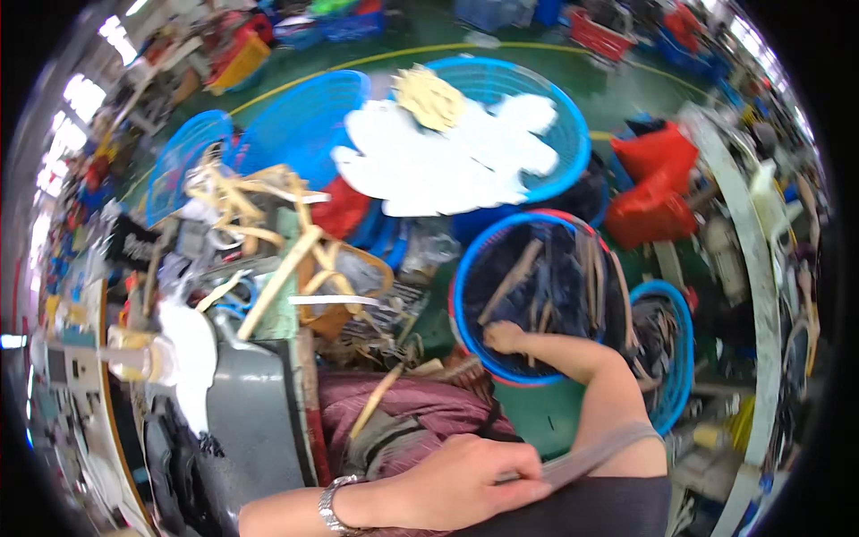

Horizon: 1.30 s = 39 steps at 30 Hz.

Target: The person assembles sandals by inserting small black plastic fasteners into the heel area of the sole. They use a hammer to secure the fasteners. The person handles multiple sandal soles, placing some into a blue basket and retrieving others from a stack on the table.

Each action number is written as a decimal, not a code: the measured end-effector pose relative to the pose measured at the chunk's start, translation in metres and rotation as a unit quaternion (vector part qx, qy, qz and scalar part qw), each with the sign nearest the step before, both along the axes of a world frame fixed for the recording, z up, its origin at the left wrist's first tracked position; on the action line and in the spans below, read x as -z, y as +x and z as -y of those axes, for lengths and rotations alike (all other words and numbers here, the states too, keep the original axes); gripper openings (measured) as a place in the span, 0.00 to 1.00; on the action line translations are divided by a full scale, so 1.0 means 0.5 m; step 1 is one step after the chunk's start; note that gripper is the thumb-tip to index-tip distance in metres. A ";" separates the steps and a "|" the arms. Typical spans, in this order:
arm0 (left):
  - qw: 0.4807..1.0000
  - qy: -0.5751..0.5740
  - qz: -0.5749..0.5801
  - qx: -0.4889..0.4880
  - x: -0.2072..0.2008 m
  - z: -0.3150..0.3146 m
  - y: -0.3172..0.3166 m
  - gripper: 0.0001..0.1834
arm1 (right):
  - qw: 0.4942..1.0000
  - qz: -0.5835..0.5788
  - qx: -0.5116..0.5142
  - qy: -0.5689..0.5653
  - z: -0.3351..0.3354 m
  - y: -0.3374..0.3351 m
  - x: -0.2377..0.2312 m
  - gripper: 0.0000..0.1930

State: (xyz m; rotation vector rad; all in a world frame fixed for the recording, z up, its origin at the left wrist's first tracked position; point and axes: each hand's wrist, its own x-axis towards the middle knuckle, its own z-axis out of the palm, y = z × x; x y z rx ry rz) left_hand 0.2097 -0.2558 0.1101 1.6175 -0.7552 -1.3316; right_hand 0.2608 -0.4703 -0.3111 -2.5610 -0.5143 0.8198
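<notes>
My left hand [488,479], with a metal watch on its wrist, is closed low in the middle on a grey-brown strip [599,454]. The strip runs right across my right arm near the elbow. My right hand [504,337] reaches over the near rim of a round blue-rimmed basket [463,268], its fingers curled down near dark lining. What they hold, if anything, is too small and blurred to name. Several long brown strips [512,282] lie in that basket, some hanging over its right side.
A blue basket [573,116] farther back carries white flat pieces [429,170] and a cream bundle [429,98]. A grey machine [259,403] with cream strips [277,282] stands left. A smaller blue basket [684,358] and a red bag [653,188] are right.
</notes>
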 end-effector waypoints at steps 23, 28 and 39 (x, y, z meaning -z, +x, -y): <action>0.829 -0.178 -0.052 -0.528 -0.007 -0.341 0.071 0.12 | 0.623 -0.178 0.554 0.524 -0.640 0.876 -0.329 0.26; 0.734 0.263 0.349 -0.519 0.072 -0.539 -0.094 0.25 | 0.835 -0.104 0.459 0.284 -0.566 0.883 -0.342 0.23; 0.799 0.290 0.426 -0.309 0.206 -0.645 -0.313 0.31 | 0.637 -0.254 0.524 0.506 -0.577 0.928 -0.355 0.11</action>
